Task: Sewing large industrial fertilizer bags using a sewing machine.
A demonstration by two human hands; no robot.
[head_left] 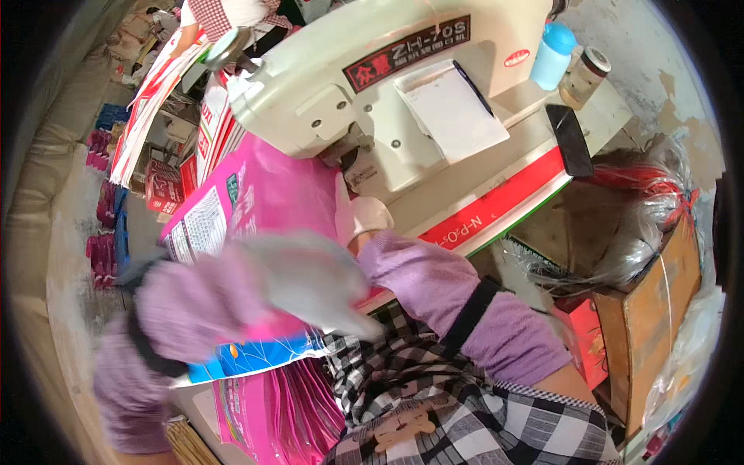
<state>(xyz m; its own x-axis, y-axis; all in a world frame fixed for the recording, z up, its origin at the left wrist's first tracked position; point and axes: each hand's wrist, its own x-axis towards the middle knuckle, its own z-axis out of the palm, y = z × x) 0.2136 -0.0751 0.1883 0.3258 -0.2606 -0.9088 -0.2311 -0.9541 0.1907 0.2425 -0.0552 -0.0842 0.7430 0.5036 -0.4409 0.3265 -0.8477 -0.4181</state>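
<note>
A large pink printed bag point(291, 190) lies under the head of a pale green industrial sewing machine point(310, 85). My right hand point(370, 217), in a white glove, is at the bag's right edge beside the machine; its fingers are mostly hidden. My left hand point(310, 283), in a pale glove, crosses in front of the bag and is smeared by motion, so its grip does not show. Purple sleeves cover both forearms. Below the left hand are a blue printed bag point(263, 355) and a stack of folded pink bags point(279, 411).
A white notepad point(453, 108) with a pen rests on the machine, near a black phone point(570, 139). A blue bottle point(552, 58) and a jar point(585, 77) stand behind. At right is a cardboard box point(651, 310) with clear plastic. Another person point(232, 15) is at the far left beside striped bags.
</note>
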